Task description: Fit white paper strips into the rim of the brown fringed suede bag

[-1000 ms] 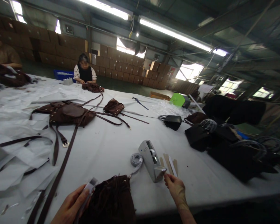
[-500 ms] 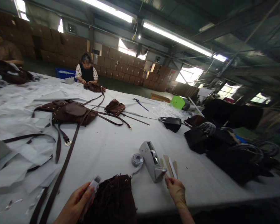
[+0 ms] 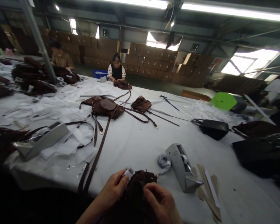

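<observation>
At the near table edge, my left hand (image 3: 113, 188) is closed on a small white-wrapped piece (image 3: 128, 173), held against a dark brown bag (image 3: 146, 176). My right hand (image 3: 162, 200) is over the bag's right side, its thumb and forefinger pinched together. Whatever lies between those fingers is too small to make out. The lower part of the bag is dark and partly covered by my hands. Beyond it lies a coiled grey-wrapped strap (image 3: 164, 161). A grey tape dispenser (image 3: 180, 168) stands to the right of the coil.
Beige and white strips (image 3: 210, 186) lie right of the dispenser. Brown bags (image 3: 107, 107) with long straps spread across the table (image 3: 128, 140). A second dispenser (image 3: 44, 140) stands among white paper at left. Black bags (image 3: 259, 155) lie at right. Two people sit across the table.
My right hand has moved left, from the tape dispenser's front end to the brown bag near my left hand. The camera view has turned left, bringing the second dispenser into sight.
</observation>
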Action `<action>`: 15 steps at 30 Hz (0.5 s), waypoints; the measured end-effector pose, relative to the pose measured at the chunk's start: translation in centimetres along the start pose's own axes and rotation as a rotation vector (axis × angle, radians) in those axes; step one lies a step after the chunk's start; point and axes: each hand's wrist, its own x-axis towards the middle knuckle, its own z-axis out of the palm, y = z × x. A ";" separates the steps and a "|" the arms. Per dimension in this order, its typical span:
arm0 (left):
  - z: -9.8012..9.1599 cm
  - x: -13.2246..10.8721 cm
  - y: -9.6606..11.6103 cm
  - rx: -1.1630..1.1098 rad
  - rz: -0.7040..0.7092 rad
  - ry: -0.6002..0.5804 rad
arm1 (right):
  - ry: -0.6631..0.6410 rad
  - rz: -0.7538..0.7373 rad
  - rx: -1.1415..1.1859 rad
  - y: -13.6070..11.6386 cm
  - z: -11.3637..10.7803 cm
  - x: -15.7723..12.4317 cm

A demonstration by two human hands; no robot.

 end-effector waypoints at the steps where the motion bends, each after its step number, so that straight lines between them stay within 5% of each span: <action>1: 0.0 -0.1 0.1 0.012 0.012 0.008 | -0.035 -0.032 0.015 -1.1 0.9 0.5; 5: 0.0 -0.4 0.2 0.051 0.044 0.007 | -0.092 -0.083 0.012 -2.7 2.8 2.4; 15: 0.3 -0.4 0.3 0.101 0.095 -0.007 | 0.005 -0.012 -0.132 -1.3 3.7 4.0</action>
